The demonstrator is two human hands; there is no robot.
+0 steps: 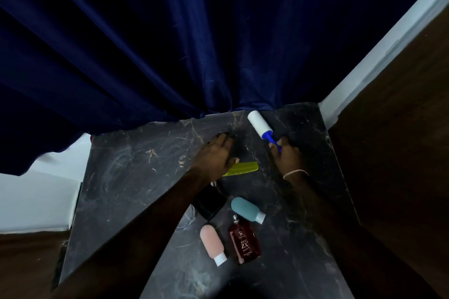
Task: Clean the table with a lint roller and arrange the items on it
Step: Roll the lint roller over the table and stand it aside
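My right hand (286, 156) grips the blue handle of a lint roller (258, 124), whose white roll rests on the dark marble table (136, 172) near its far edge. My left hand (217, 153) lies flat on the tabletop with fingers spread, its heel over one end of a yellow-green comb (245, 168). Closer to me lie a teal bottle (246, 209), a pink bottle (212, 243) and a red perfume bottle (245, 241), all on their sides. A black object (210, 202) sits partly under my left forearm.
A dark blue curtain (170, 43) hangs down onto the table's far edge. A brown wall (393, 141) with white trim bounds the right side. A clear glass item (188, 221) shows beside my left forearm. White floor lies to the left.
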